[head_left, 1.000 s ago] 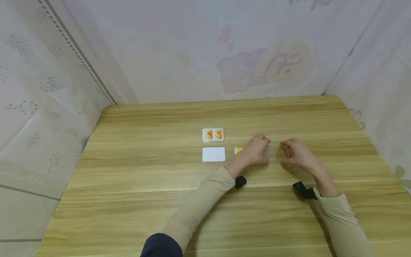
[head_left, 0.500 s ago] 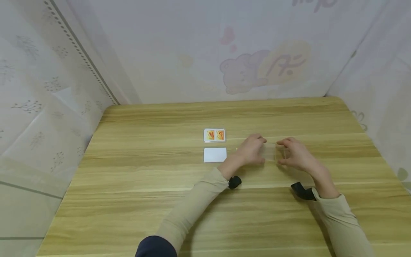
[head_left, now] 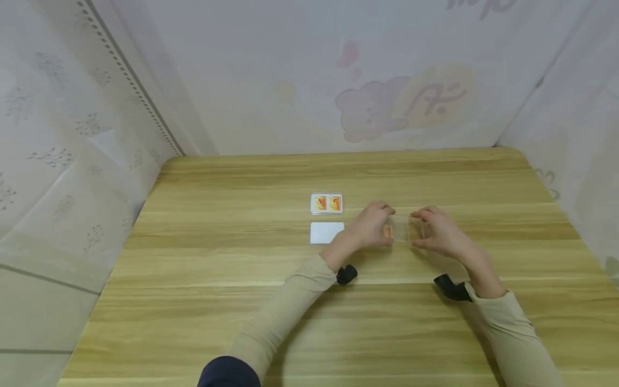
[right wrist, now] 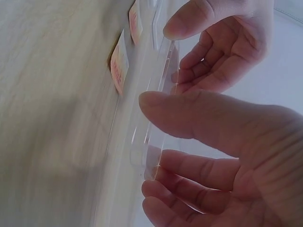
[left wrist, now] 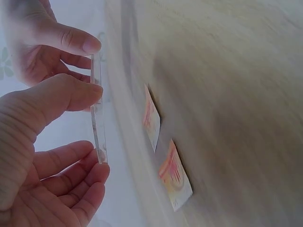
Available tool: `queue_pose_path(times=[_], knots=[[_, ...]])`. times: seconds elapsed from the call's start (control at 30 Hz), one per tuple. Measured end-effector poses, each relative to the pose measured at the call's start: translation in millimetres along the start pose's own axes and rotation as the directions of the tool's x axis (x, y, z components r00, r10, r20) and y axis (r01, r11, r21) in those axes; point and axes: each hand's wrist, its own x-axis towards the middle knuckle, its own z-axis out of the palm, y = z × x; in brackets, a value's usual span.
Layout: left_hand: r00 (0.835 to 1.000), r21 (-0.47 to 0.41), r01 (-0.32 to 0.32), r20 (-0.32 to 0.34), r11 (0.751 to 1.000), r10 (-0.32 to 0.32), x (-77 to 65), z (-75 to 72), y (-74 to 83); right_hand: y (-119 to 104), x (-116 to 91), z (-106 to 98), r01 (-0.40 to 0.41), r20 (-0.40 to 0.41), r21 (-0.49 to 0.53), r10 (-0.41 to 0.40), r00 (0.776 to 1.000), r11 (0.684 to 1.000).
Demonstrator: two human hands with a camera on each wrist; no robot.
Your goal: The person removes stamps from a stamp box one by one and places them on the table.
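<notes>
Between them, my left hand point(head_left: 369, 226) and right hand point(head_left: 440, 231) hold a thin, clear plastic case point(head_left: 400, 228) above the table. In the left wrist view, the left thumb presses one face of the case point(left wrist: 97, 116) near its middle, with the fingers at its far edge. The right hand grips the other end, thumb over the near side and fingertips at the opposite edge, as the right wrist view shows. Below it, two small orange-and-white stamps, one nearer stamp point(left wrist: 175, 179) and one farther stamp point(left wrist: 151, 118), lie on the table, slightly curled.
Left of the hands lies a white card point(head_left: 326, 233), its right edge overlapped by the left hand. Behind it is another clear case point(head_left: 326, 203) holding two orange stamps. A patterned cloth point(head_left: 290, 80) hangs behind the wooden table point(head_left: 217, 215).
Both hands have shifted slightly left with the clear case, partly as the head view drifts. An orange stamp now shows beside the left fingers. Their grip looks unchanged.
</notes>
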Motion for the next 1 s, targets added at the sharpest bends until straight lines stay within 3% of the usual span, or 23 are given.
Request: queue_pose_path(times=[0.3,0.67,1.0], knots=[[0.999,-0.013,0.035,0.000,0.999,-0.035,-13.0,-4.8,-8.8,-7.8,7.1,6.8,0.022,0.012,0.010,-0.022,1.000,1.000],[0.998,-0.101,0.042,-0.041,0.994,-0.047,-33.1,-11.1,-24.3,-23.7,18.7,14.4,0.081,0.000,0.024,-0.081,0.997,0.996],[0.994,-0.115,0.096,-0.033,0.989,-0.100,-49.5,-17.7,-34.5,-38.0,32.7,24.6,0.070,0.026,0.011,-0.070,0.997,0.997]])
